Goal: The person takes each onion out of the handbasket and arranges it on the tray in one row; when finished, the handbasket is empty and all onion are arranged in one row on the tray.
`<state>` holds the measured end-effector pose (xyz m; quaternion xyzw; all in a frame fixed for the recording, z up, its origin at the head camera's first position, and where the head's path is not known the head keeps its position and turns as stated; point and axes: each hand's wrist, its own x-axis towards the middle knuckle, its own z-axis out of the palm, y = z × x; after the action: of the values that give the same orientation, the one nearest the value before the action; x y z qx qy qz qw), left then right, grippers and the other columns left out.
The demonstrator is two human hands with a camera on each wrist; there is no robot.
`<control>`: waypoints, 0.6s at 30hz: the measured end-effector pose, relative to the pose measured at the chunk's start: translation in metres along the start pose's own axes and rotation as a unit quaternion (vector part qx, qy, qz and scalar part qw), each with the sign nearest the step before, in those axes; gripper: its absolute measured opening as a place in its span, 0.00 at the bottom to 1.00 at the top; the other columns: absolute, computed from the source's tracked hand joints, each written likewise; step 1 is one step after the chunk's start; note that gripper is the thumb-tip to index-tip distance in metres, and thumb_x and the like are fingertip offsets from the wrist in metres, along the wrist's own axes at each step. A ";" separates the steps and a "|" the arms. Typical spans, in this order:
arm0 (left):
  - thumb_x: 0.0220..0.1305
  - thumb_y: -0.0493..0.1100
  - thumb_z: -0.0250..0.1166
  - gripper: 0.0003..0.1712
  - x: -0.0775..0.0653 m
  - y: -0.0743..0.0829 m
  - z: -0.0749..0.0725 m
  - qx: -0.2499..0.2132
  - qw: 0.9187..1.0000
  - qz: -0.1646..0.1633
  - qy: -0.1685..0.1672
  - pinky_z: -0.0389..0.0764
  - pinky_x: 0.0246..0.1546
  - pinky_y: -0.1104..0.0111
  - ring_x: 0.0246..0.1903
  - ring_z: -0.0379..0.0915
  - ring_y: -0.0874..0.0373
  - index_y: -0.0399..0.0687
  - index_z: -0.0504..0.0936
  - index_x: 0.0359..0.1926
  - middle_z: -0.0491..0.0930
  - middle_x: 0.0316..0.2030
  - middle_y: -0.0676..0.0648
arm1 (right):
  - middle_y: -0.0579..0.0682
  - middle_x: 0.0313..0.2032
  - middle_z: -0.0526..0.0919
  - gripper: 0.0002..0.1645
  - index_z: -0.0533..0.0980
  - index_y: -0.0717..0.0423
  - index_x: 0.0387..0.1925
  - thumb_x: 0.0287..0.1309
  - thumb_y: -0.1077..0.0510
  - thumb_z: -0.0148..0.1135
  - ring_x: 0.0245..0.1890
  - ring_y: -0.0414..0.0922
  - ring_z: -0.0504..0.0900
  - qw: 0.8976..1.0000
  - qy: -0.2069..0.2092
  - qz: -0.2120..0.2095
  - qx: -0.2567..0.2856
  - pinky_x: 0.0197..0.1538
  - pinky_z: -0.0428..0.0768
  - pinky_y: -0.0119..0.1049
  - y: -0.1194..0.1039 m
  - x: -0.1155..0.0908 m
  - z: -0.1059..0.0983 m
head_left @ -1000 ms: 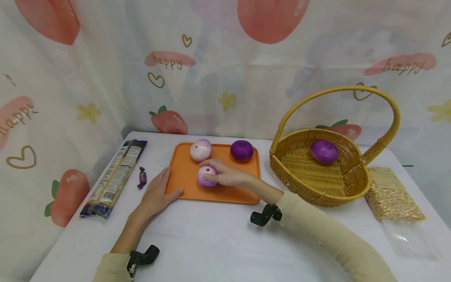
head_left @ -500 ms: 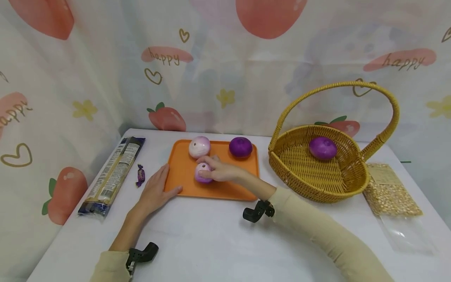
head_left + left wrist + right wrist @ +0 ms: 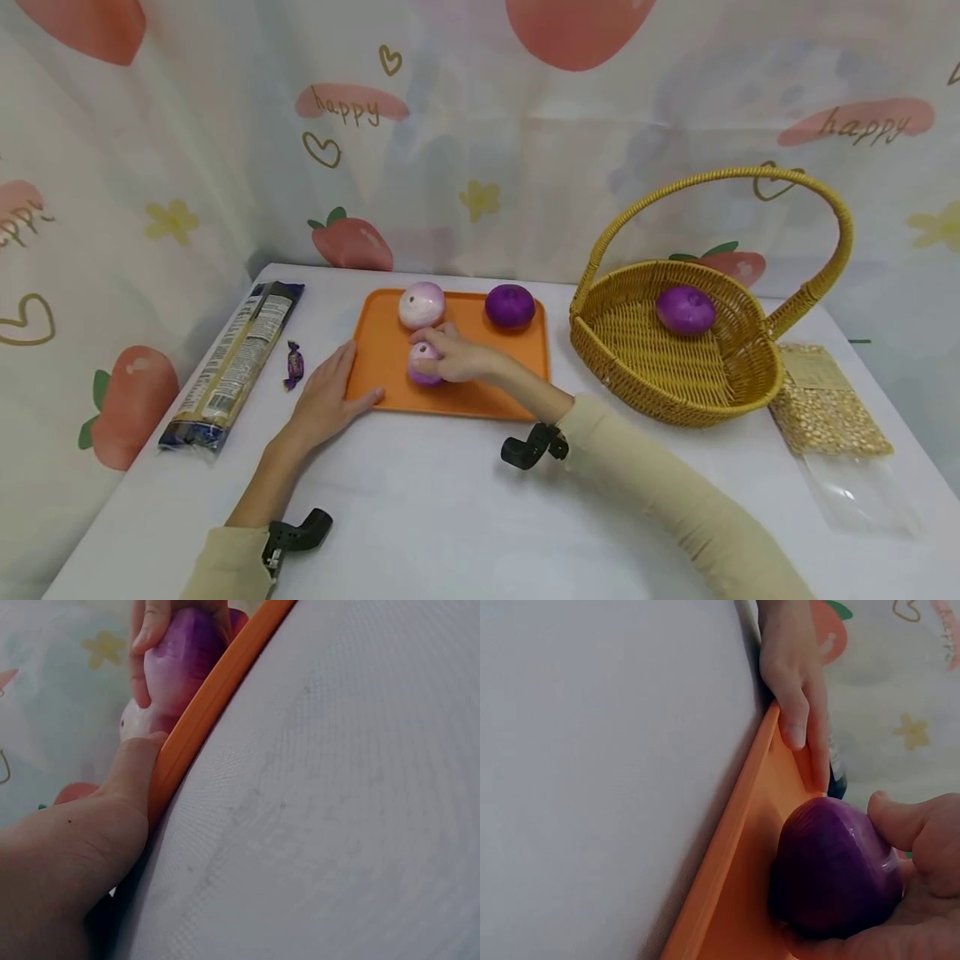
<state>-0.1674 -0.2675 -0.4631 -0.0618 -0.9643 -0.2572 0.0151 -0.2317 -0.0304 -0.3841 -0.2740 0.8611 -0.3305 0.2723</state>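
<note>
In the head view, my right hand (image 3: 459, 357) grips a pale purple onion (image 3: 422, 367) over the orange tray (image 3: 480, 400). The right wrist view shows the onion's darker purple side (image 3: 836, 870) between thumb and fingers. Whether its underside touches the tray, I cannot tell. My left hand (image 3: 324, 402) lies at the tray's left edge, fingers straight along the side and thumb at the near corner. Behind the gripped onion sits a whitish onion (image 3: 422, 306). A dark purple onion (image 3: 510, 307) rests at the tray's far right.
Right of the tray stands a wicker basket (image 3: 600, 367) with a tall handle and one purple onion (image 3: 686, 311) inside. A bag of grains (image 3: 828, 408) lies beyond it. On the left are a long food packet (image 3: 232, 367) and a wrapped candy (image 3: 294, 365).
My right hand and the gripped onion have shifted slightly left over the tray. The left hand keeps its place at the tray's edge. The head view has tilted a little.
</note>
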 end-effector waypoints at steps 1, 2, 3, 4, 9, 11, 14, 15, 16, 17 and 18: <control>0.61 0.62 0.63 0.54 0.000 0.000 0.001 -0.001 1.000 0.001 0.001 0.52 0.72 0.42 0.72 0.49 0.35 0.37 0.48 0.75 0.52 0.74 0.34 | 0.61 0.64 0.58 0.29 0.64 0.53 0.67 0.68 0.50 0.53 0.66 0.55 0.58 1.000 0.000 -0.002 -0.010 0.68 0.64 0.50 0.000 0.000 0.001; 0.61 0.62 0.63 0.54 0.000 0.001 0.001 -0.002 1.000 0.002 0.002 0.52 0.72 0.42 0.72 0.50 0.35 0.37 0.48 0.75 0.52 0.74 0.34 | 0.61 0.65 0.57 0.28 0.64 0.53 0.67 0.68 0.50 0.53 0.65 0.56 0.59 1.000 0.000 -0.003 -0.018 0.68 0.64 0.51 0.000 0.000 0.001; 0.61 0.62 0.63 0.54 0.000 0.001 0.002 -0.002 1.000 0.003 0.002 0.52 0.72 0.42 0.72 0.50 0.35 0.37 0.49 0.75 0.52 0.74 0.34 | 0.61 0.65 0.57 0.28 0.64 0.53 0.66 0.68 0.50 0.53 0.65 0.57 0.59 1.000 0.000 -0.002 -0.024 0.68 0.64 0.51 0.000 0.000 0.002; 0.61 0.61 0.63 0.54 0.000 0.001 0.002 -0.003 1.000 0.004 0.004 0.52 0.72 0.42 0.72 0.50 0.35 0.37 0.49 0.75 0.52 0.74 0.34 | 0.62 0.65 0.57 0.28 0.64 0.53 0.66 0.68 0.50 0.53 0.65 0.58 0.60 1.000 0.000 -0.002 -0.028 0.68 0.64 0.51 -0.001 0.000 0.002; 0.61 0.62 0.62 0.54 -0.001 0.001 0.003 -0.005 1.000 0.000 -0.001 0.52 0.72 0.42 0.72 0.49 0.35 0.37 0.48 0.75 0.51 0.74 0.34 | 0.62 0.65 0.56 0.28 0.65 0.51 0.66 0.68 0.49 0.53 0.63 0.60 0.61 0.999 0.001 0.011 -0.030 0.67 0.64 0.52 -0.003 0.001 0.002; 0.61 0.63 0.62 0.54 -0.001 0.001 0.003 -0.002 1.000 -0.002 -0.002 0.51 0.72 0.42 0.72 0.49 0.35 0.38 0.48 0.75 0.51 0.74 0.34 | 0.62 0.66 0.55 0.28 0.65 0.51 0.66 0.68 0.48 0.53 0.64 0.60 0.60 0.999 0.002 0.014 -0.031 0.67 0.63 0.52 -0.003 0.001 0.003; 0.61 0.62 0.62 0.54 -0.001 0.000 0.002 0.000 1.000 -0.002 -0.002 0.51 0.72 0.42 0.72 0.49 0.35 0.37 0.48 0.75 0.51 0.74 0.34 | 0.62 0.67 0.55 0.29 0.65 0.50 0.66 0.67 0.48 0.54 0.64 0.62 0.59 0.999 0.006 0.012 -0.034 0.67 0.61 0.53 -0.004 0.001 0.004; 0.61 0.62 0.62 0.54 -0.001 0.000 0.002 0.001 1.000 -0.002 -0.002 0.51 0.72 0.42 0.72 0.48 0.35 0.37 0.47 0.75 0.51 0.74 0.34 | 0.61 0.67 0.55 0.29 0.65 0.50 0.66 0.67 0.48 0.54 0.64 0.62 0.59 0.999 0.007 0.013 -0.036 0.67 0.61 0.53 -0.004 0.002 0.005; 0.62 0.62 0.62 0.54 -0.001 0.000 0.002 0.000 1.000 -0.001 -0.003 0.51 0.72 0.42 0.72 0.48 0.35 0.37 0.47 0.75 0.51 0.74 0.34 | 0.61 0.66 0.55 0.29 0.65 0.51 0.66 0.67 0.48 0.54 0.64 0.62 0.58 0.999 0.009 0.013 -0.035 0.67 0.61 0.53 -0.004 0.002 0.005; 0.62 0.62 0.62 0.54 -0.001 0.000 0.002 0.000 1.000 -0.001 -0.004 0.50 0.72 0.41 0.72 0.48 0.35 0.37 0.47 0.75 0.50 0.74 0.34 | 0.61 0.66 0.55 0.29 0.65 0.51 0.66 0.67 0.48 0.55 0.64 0.62 0.59 0.999 0.011 0.013 -0.036 0.66 0.61 0.53 -0.004 0.002 0.005; 0.62 0.62 0.62 0.54 -0.001 0.000 0.002 -0.002 1.000 -0.001 -0.004 0.50 0.72 0.41 0.72 0.48 0.34 0.37 0.47 0.75 0.50 0.74 0.33 | 0.61 0.66 0.56 0.29 0.65 0.50 0.66 0.66 0.48 0.55 0.64 0.61 0.59 0.999 0.012 0.014 -0.036 0.66 0.62 0.52 -0.004 0.002 0.005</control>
<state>-0.1668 -0.2667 -0.4644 -0.0620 -0.9640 -0.2585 0.0105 -0.2290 -0.0366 -0.3851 -0.2673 0.8797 -0.2983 0.2564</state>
